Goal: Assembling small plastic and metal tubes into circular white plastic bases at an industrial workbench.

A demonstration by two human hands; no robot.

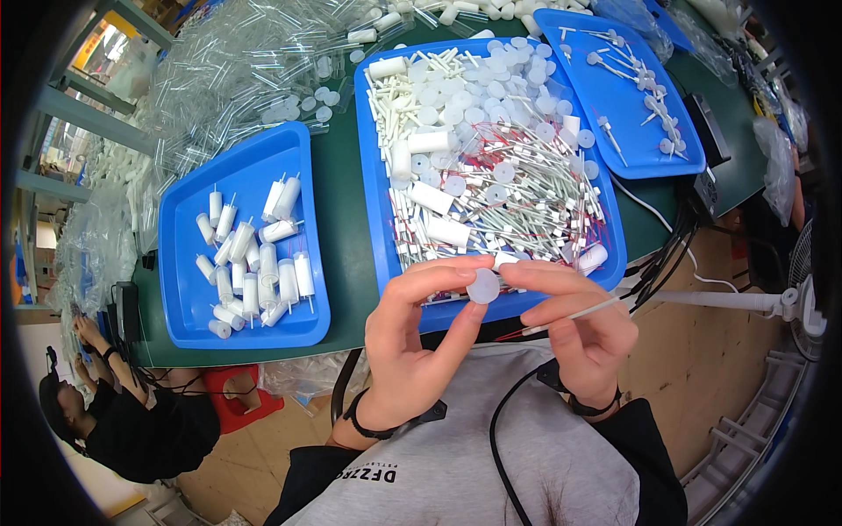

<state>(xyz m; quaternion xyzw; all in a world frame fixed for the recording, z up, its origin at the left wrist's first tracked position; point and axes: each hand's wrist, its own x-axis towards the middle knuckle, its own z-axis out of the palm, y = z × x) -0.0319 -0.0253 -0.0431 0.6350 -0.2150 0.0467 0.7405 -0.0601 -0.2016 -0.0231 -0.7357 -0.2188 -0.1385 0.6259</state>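
My left hand pinches a round translucent plastic disc between thumb and fingers, its flat side facing up at me. Close against it, my right hand is closed round a thin white cable with red wire ends. The right index fingertip reaches to a small white piece just behind the disc; whether that piece joins the disc or the cable I cannot tell. Both hands are over the near edge of a big blue tray, heaped with white tubes, loose discs and bundled cables with red wires.
On the left, a blue tray holds several white cylinders with thin stems. A blue tray at the far right carries discs on stems. Clear plastic tubes pile up behind. A person sits at the left; a fan stands right.
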